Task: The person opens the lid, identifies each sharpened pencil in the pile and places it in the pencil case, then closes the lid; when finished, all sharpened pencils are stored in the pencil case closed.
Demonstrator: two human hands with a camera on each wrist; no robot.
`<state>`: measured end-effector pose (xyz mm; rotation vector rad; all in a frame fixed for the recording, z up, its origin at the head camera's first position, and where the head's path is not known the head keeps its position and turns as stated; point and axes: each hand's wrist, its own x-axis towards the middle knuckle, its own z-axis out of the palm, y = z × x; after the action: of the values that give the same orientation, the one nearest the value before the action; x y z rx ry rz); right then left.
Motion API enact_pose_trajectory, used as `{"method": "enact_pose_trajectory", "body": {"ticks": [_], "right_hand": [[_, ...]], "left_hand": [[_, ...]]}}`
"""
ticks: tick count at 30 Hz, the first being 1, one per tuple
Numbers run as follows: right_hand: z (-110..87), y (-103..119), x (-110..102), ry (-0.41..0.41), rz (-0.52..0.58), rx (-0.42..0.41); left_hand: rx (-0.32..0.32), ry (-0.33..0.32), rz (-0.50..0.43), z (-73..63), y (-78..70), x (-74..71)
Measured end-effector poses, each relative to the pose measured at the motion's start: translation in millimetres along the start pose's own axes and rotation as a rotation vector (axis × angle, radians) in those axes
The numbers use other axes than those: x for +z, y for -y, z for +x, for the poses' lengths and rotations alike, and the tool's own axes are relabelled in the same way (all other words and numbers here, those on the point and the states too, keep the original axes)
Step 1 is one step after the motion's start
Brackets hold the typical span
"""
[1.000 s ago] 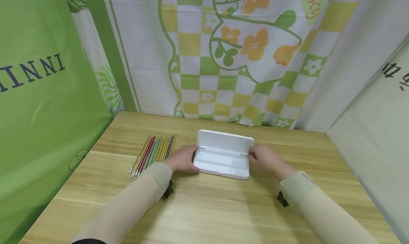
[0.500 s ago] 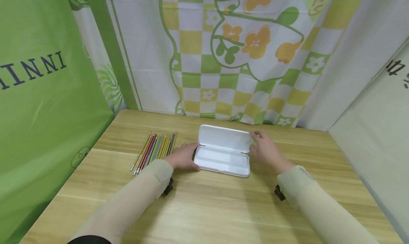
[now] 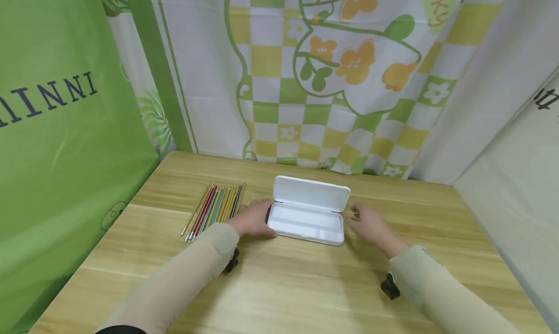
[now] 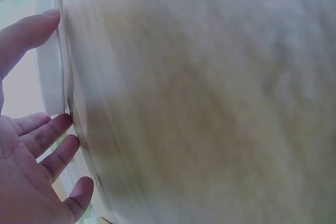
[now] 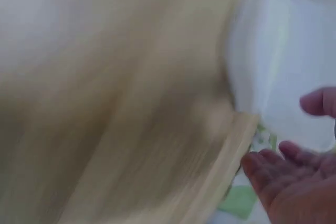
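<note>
A white pencil case (image 3: 305, 222) lies with its lid (image 3: 312, 193) raised, its divided tray showing nothing inside. My left hand (image 3: 253, 221) holds the case's left end, thumb at the front corner and fingers toward the back. In the left wrist view the thumb (image 4: 37, 30) touches the pale case edge (image 4: 50, 77). Just off the right end, my right hand (image 3: 370, 225) hovers with loosely bent fingers and holds nothing. The right wrist view has that hand (image 5: 299, 182) beside the blurred white case (image 5: 294, 61), with a gap between.
Several pencils (image 3: 214, 210), yellow, red, teal and dark, lie side by side left of the case, partly behind the left forearm. They rest on the wooden table (image 3: 297, 290). A patterned curtain (image 3: 323, 101) hangs behind, and a green cloth (image 3: 65, 144) at the left.
My right hand went up to the lid's right edge, then came away down and to the right. The lid stays raised. My left hand keeps its place at the case's left end.
</note>
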<state>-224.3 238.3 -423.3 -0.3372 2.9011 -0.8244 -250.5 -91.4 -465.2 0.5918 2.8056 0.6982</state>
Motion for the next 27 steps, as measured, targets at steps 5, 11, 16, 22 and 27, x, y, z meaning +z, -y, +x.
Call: {"method": "enact_pose_trajectory", "body": {"ticks": [5,11,16,22,27], "right_hand": [[-11.0,4.3,17.0,0.111,-0.216,-0.148],[-15.2,2.8,26.4,0.138,-0.313,-0.142],[-16.7,-6.6,27.7,0.175,-0.420,-0.177],[-15.6,-11.2,29.0,0.189,-0.496,-0.204],[-13.6,-10.1,29.8,0.187,-0.475,-0.212]], "left_hand": [[-0.007,-0.012,0.012,0.7,2.1,0.9],[0.003,0.003,-0.003,-1.2,-1.7,-0.7],[0.001,0.000,-0.004,-0.6,-1.4,0.7],[0.004,0.002,-0.004,-0.5,-0.6,0.5],[-0.013,0.004,-0.007,-2.5,0.8,1.7]]}}
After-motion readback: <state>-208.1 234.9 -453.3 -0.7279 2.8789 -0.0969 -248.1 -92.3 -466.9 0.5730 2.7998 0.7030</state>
